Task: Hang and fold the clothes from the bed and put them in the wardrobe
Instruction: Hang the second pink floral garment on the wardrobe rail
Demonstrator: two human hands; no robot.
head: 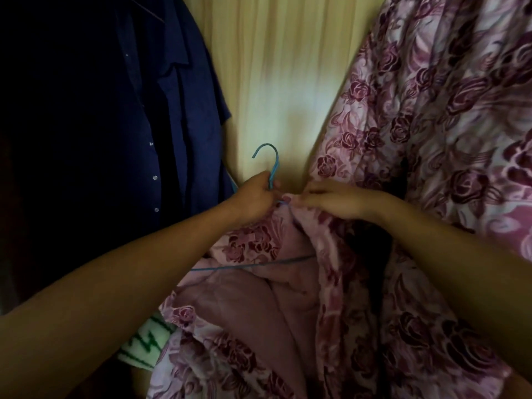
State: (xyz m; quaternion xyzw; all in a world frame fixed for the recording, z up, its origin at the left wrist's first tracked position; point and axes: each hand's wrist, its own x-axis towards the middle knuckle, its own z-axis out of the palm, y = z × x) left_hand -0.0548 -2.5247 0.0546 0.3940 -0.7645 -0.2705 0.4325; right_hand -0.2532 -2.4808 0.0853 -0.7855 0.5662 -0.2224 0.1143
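While the floral pink garment (288, 312) sits bunched in the lower centre of the frame, its paler lining turned outward, a blue wire hanger (272, 161) is partly inside it. The hook stands clear above the cloth and the bottom bar shows across the opening. The left hand (254, 195) is clamped round the hanger's neck just below the hook. The right hand (331, 200), close beside it, pinches the garment's top edge near the wire.

The step looks like seating the neckline on the hanger. To do it well, the left hand should hold the hanger level while the right draws the edge over one shoulder of the wire, then the other, so the weight sits evenly and the cloth does not slide off.

Behind, the wardrobe's pale back panel (273, 67) fills the upper centre. A navy button-up shirt (172, 116) hangs at upper left and more rose-printed cloth (431, 110) at right — a green-and-white fabric (148, 339) peeks out at lower left.
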